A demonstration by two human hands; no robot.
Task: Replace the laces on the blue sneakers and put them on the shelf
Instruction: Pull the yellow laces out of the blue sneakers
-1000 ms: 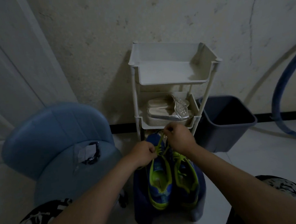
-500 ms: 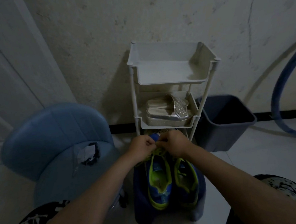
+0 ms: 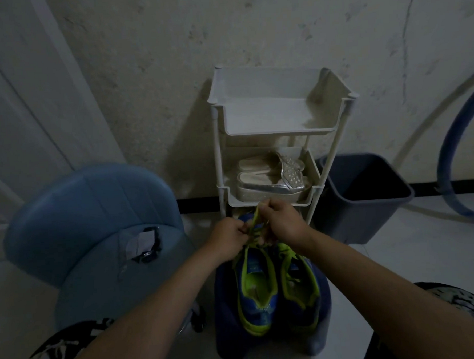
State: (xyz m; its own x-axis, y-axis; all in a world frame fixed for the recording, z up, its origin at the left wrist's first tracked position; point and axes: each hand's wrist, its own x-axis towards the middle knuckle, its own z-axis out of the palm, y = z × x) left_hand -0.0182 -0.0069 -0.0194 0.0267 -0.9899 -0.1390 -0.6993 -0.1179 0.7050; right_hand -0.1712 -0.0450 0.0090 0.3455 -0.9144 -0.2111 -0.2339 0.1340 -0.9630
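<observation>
Two blue sneakers with lime-green trim stand side by side on a dark blue stool (image 3: 225, 318), toes pointing away from me. Over the toe end of the left sneaker (image 3: 256, 294) my left hand (image 3: 229, 239) pinches the lime-green lace (image 3: 256, 219). My right hand (image 3: 282, 221) pinches the same lace and holds a loop of it up. The right sneaker (image 3: 299, 289) lies untouched beside it. The white shelf rack (image 3: 278, 99) stands just beyond, its top tier bare.
Silver sandals (image 3: 271, 177) fill the rack's middle tier. A blue padded chair (image 3: 94, 224) with a small dark object on its seat stands left. A dark bin (image 3: 364, 196) and a blue hose (image 3: 451, 166) are right. My knees show at both lower corners.
My hands came together over the left sneaker's lace half a second ago; now the right hand has lifted a loop of lace upward while the left stays low.
</observation>
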